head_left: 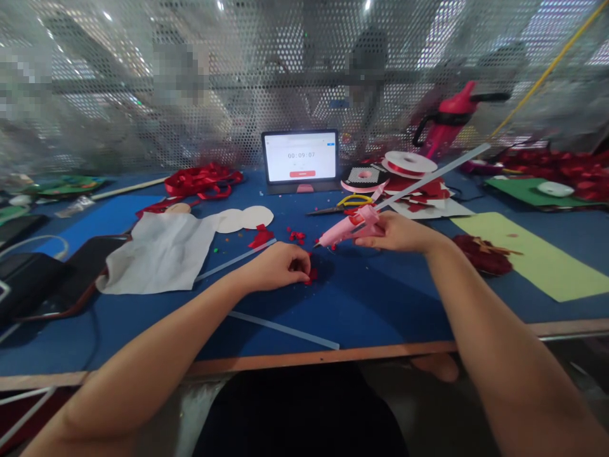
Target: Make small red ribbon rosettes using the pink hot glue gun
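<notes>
My right hand (399, 233) is wrapped round a pink hot glue gun (349, 227), whose nozzle points left and down toward my left hand. A long clear glue stick (438, 174) sticks out of the gun's back end. Over the middle of the blue table, my left hand (280, 265) pinches a small red piece (311, 277), partly hidden by the fingers. Small red bits (295, 235) and a larger red scrap (261, 237) lie just beyond it. Loose glue sticks rest by my left forearm, one of them (285, 330) near the front edge.
A tablet (301, 158) showing a timer stands at the back. Yellow-handled scissors (349, 202) and ribbon spools (409, 163) lie right of it. On the left are a white cloth (159, 254), a phone (80, 276) and red ribbon (204, 181). Yellow paper (542, 254) lies right.
</notes>
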Motion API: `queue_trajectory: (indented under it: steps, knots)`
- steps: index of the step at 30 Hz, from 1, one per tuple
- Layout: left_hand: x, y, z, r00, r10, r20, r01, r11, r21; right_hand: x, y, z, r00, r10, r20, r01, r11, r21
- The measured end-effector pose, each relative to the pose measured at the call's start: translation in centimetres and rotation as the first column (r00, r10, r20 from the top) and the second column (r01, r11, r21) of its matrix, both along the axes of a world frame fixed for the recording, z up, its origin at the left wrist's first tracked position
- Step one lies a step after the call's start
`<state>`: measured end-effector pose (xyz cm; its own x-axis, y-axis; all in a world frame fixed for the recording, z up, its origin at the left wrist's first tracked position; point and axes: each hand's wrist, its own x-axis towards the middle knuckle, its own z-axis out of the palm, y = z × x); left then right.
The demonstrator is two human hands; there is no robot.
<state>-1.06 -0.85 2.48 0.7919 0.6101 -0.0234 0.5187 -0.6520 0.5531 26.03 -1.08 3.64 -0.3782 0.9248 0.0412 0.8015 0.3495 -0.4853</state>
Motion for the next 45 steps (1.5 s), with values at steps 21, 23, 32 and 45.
queue_trajectory:
  steps: [21, 23, 32, 45]
  knots:
    - [0.1, 0.1, -0.3, 0.963, 0.180, 0.201, -0.180, 0.983, -0.017, 0.6, 0.4, -0.2, 0.996, -0.049, -0.072, 0.055, 0.996, 0.076]
    - [0.1, 0.2, -0.3, 0.963, 0.185, 0.198, -0.181, 0.983, -0.037, 0.6, 0.4, -0.1, 0.994, -0.047, -0.097, 0.055, 0.996, 0.077]
    - [0.4, -0.3, -0.3, 0.987, 0.152, -0.059, -0.140, 0.975, 0.172, -0.8, 0.2, 0.0, 0.927, -0.109, -0.360, 0.129, 0.991, 0.032]
    - [-0.6, 1.0, 0.6, 0.950, 0.297, 0.101, -0.312, 0.920, 0.235, -1.5, 0.5, -0.7, 0.835, -0.109, -0.539, 0.122, 0.992, -0.013]
